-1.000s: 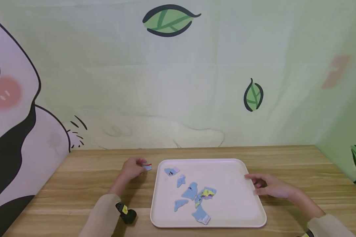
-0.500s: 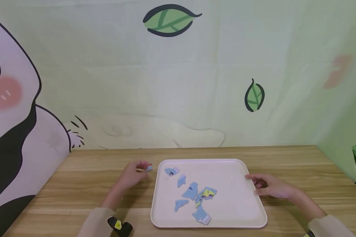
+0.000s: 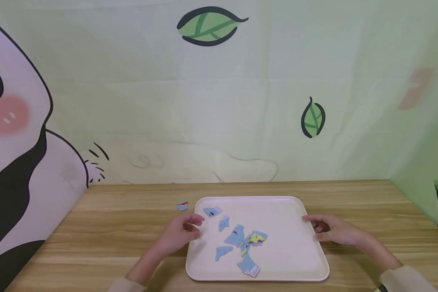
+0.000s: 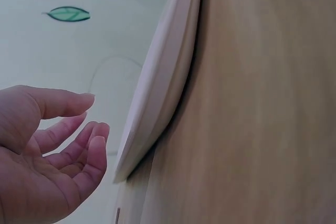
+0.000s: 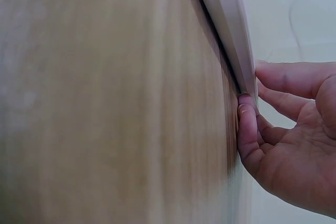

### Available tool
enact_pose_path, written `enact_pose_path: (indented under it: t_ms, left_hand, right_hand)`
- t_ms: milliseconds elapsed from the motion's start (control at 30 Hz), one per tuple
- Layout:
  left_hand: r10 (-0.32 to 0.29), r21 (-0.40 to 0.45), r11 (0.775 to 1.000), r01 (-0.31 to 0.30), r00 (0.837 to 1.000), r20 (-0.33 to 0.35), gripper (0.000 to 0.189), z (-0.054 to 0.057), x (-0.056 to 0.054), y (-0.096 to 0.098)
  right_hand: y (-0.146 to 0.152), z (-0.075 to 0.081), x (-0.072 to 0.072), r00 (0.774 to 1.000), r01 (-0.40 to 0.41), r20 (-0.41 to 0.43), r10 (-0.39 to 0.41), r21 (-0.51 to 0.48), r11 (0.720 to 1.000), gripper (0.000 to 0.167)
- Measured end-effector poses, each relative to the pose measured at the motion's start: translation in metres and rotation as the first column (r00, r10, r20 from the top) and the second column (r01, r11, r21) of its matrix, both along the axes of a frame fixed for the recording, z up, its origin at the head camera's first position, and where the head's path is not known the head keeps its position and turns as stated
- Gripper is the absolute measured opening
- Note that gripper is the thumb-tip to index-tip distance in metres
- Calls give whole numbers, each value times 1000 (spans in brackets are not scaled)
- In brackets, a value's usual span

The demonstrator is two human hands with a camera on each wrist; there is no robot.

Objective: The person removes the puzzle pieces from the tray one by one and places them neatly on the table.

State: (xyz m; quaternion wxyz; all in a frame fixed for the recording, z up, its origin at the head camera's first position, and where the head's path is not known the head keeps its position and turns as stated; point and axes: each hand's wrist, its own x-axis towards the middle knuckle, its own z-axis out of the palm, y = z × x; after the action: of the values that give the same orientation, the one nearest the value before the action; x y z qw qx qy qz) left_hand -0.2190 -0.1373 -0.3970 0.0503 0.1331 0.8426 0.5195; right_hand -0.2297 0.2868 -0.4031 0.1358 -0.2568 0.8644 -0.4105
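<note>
Access onto the tray (image 3: 292, 255) is open over its far rim and right-hand portion. Scattered blue pieces (image 3: 235, 237) obstruct its left and middle; left hand (image 3: 179, 234) and right hand (image 3: 333, 230) block the side rims

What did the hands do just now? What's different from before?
The left hand let go of the little red-edged piece and moved right and back toward the person, to the left side of the white tray. That piece now lies alone on the table. The right hand stayed at the tray's right edge, and the pieces on the tray stayed put.
</note>
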Motion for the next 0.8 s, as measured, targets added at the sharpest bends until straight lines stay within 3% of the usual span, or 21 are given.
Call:
enact_pose_path:
  t_ms: [367,600,800]
  left_hand:
    - [-125,-32,991,126,991,39,27,-2,16,18]
    - [-198,-73,977,198,980,11,26,-4,20,26]
    - [-225,-160,963,218,974,-29,24,-3,21,34]
  right_hand:
    - [-1,0,0,1000,-3,-8,3,9,1000,56]
    - [0,0,0,1000,-1,-2,1,-4,1000,56]
    - [0,0,1,1000,-2,0,2,-2,1000,56]
